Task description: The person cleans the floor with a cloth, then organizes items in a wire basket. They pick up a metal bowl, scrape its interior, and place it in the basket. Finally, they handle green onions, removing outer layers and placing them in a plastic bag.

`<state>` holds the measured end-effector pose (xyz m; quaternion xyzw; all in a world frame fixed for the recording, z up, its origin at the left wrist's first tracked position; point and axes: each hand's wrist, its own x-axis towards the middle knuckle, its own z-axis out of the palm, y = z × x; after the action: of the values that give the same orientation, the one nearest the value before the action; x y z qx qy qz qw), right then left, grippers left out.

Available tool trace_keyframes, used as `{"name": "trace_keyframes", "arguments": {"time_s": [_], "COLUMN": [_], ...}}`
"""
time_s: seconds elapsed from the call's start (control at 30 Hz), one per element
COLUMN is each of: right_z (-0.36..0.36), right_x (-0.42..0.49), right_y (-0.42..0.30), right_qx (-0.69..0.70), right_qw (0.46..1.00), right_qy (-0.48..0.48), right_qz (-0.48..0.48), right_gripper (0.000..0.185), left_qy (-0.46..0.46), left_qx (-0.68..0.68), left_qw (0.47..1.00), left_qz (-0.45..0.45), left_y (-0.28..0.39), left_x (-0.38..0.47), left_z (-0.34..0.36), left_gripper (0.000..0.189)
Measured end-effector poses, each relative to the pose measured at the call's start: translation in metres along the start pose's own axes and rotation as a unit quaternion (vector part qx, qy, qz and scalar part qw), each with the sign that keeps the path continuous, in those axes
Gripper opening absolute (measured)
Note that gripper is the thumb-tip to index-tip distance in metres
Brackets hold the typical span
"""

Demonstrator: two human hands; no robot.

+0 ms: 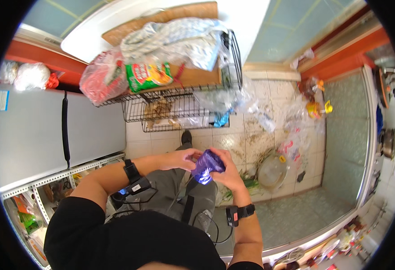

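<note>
A shiny purple foil packet [207,166] is held in front of my body, above my legs. My right hand [228,170] grips its right side, with the fingers over the top and the thumb at the lower edge. My left hand [184,159] touches the packet's left side with its fingertips; how firmly it holds cannot be told. Beyond both hands stands a black wire rack [170,113]. On its upper level lie a green snack-like bag [149,76], a red plastic bag [103,79] and a pale checked cloth [173,40].
A grey refrigerator [32,125] stands at left above perforated metal shelving [37,184]. On the dirty tiled floor at right are a round translucent lid or basin [272,171], green leafy scraps [249,184], plastic bags [295,135] and a yellow-capped oil bottle [314,110]. A glass-sided counter [342,135] borders them.
</note>
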<state>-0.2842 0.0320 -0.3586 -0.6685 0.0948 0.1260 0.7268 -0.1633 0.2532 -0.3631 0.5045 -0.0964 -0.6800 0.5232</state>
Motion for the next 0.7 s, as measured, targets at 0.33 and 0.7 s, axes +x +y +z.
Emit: {"name": "trace_keyframes", "arguments": {"time_s": [0.33, 0.7], "right_z": [-0.022, -0.059], "right_x": [-0.01, -0.083], "right_y": [0.195, 0.307], "right_qx": [0.116, 0.244], "right_qw": [0.956, 0.903], "right_qy": [0.261, 0.299], "right_qz": [0.07, 0.189], "right_gripper": [0.094, 0.066], "left_qy": [0.187, 0.514], "left_qx": [-0.108, 0.314], "left_qw": [0.975, 0.797], "left_qz": [-0.059, -0.034], "left_y": [-0.13, -0.156], "left_x": [0.155, 0.294], "left_z": [-0.052, -0.223], "left_gripper": [0.059, 0.045]}}
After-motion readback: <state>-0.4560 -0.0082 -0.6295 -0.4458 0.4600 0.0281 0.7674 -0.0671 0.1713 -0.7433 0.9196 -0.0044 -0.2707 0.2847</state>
